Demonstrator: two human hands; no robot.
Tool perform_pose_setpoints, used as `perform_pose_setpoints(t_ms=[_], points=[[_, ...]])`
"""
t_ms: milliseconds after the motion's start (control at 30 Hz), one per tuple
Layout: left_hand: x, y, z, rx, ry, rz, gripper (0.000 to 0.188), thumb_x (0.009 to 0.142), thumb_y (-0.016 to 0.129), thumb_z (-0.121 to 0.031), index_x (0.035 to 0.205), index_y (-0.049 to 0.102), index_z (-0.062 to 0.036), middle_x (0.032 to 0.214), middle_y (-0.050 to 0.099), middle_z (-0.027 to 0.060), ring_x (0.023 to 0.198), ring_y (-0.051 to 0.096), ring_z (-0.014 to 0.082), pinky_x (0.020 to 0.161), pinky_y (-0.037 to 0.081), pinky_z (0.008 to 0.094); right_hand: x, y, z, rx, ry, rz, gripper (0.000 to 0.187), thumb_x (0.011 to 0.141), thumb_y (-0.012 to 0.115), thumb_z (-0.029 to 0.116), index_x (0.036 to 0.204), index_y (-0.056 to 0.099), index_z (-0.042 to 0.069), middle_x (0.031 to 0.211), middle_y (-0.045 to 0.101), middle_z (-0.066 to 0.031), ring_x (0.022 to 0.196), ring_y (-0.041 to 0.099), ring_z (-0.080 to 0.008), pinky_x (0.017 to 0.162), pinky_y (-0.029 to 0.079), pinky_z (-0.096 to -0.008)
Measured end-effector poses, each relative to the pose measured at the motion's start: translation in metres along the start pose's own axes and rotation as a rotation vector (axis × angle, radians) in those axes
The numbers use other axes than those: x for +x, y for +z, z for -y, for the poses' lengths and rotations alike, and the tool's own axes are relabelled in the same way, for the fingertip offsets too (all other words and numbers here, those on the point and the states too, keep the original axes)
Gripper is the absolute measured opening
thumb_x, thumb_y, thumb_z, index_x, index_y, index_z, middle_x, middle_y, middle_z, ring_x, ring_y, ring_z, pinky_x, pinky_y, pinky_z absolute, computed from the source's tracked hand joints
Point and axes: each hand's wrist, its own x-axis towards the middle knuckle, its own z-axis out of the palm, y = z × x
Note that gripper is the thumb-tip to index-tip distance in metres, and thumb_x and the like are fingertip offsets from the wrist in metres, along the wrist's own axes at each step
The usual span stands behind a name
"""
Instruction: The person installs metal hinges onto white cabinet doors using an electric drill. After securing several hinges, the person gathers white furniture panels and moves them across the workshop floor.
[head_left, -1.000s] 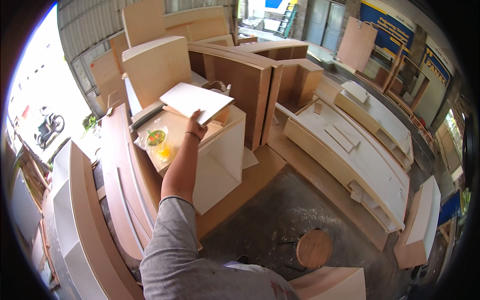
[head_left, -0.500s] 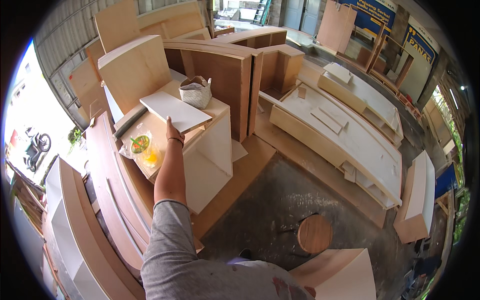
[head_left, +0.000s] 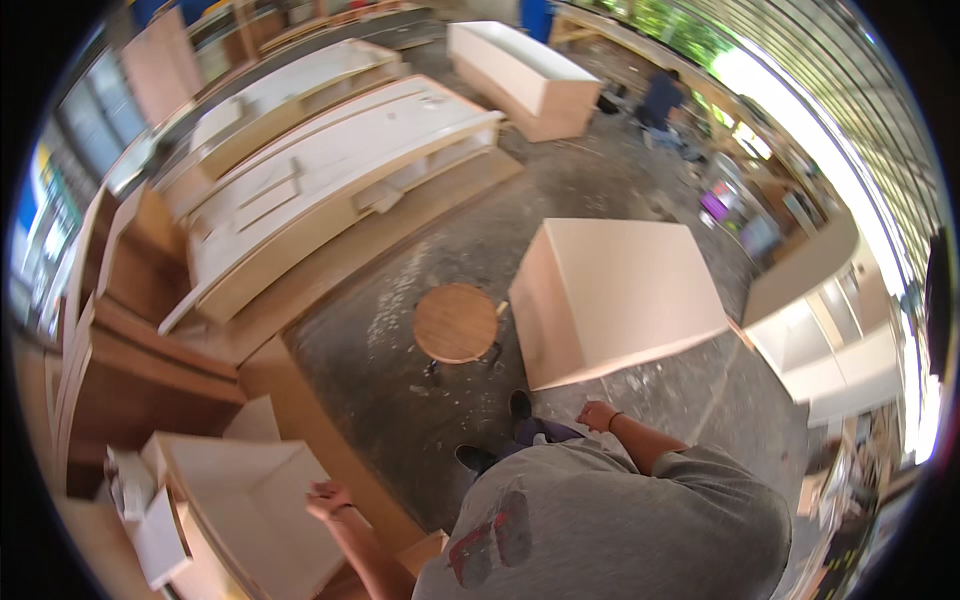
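My left hand (head_left: 328,498) hangs in the air beside an open-sided white-lined cabinet box (head_left: 265,500). Its fingers are apart and loosely bent, with nothing in them. On top of that box, a white panel (head_left: 160,540) lies near a woven basket (head_left: 130,485). Held low at my right side, my right hand (head_left: 597,416) shows loosely bent fingers and no object. Closest to it stands a large pale wooden box (head_left: 625,300) on the floor. A round wooden stool (head_left: 456,323) stands in front of my feet.
Long cabinet carcasses with white faces (head_left: 330,150) lie at the far left. Brown panels (head_left: 150,390) stand at the left. A white-topped box (head_left: 525,75) sits farther back, with a crouching person (head_left: 662,100) beyond it. White shelving (head_left: 825,320) stands at the right.
My view has swung right. My left hand has let go of the white panel, which now lies on the box, and has drawn back. My right hand has come into view.
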Motion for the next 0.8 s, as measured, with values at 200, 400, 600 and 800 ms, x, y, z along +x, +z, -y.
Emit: perform_pose_setpoints(t_ms=[200,400,600,800], points=[[-0.040,-0.069,0.156,0.690,-0.613,0.348,0.019,0.087,0.043,-0.024,0.076,0.052,-0.0105,0.050,0.034,-0.0029,0.043,0.033,0.0088,0.041,0.034,0.0236,-0.077,-0.013,-0.023,0.234,0.098,-0.152,0.033,0.077,0.063,0.032,0.084,0.061,0.000,0.065,0.062,-0.0117,0.058,0.062,-0.0196,0.049,0.049,-0.0339],[-0.113,-0.007,0.290,1.505,0.574,1.336,0.032,0.093,0.042,-0.026,0.110,0.055,-0.0020,0.075,0.055,0.0027,0.064,0.049,0.0085,0.059,0.042,0.0240,0.018,-0.153,-0.027,-0.055,-0.042,-1.015,0.081,0.074,0.058,0.058,0.133,0.034,0.007,0.140,0.027,-0.0167,0.131,0.021,-0.0297,0.102,0.024,-0.0481],[0.079,-0.097,0.265,1.646,0.240,1.048,0.036,0.092,0.043,-0.030,0.101,0.057,0.0021,0.099,0.061,0.0135,0.092,0.057,0.0206,0.084,0.044,0.0328,0.119,-0.222,-0.173,-0.061,-0.076,-0.930,0.115,0.055,0.069,0.065,0.138,0.017,0.005,0.143,0.020,-0.0178,0.132,0.017,-0.0368,0.099,0.018,-0.0621],[0.029,-0.187,0.492,2.042,0.267,1.180,0.043,0.088,0.051,-0.035,0.106,0.055,0.0040,0.095,0.059,0.0118,0.085,0.055,0.0205,0.077,0.043,0.0307,0.094,-0.209,-0.107,-0.092,0.000,-0.838,0.120,0.051,0.068,0.067,0.140,0.014,0.006,0.145,0.014,-0.0176,0.133,0.012,-0.0390,0.097,0.016,-0.0667]])
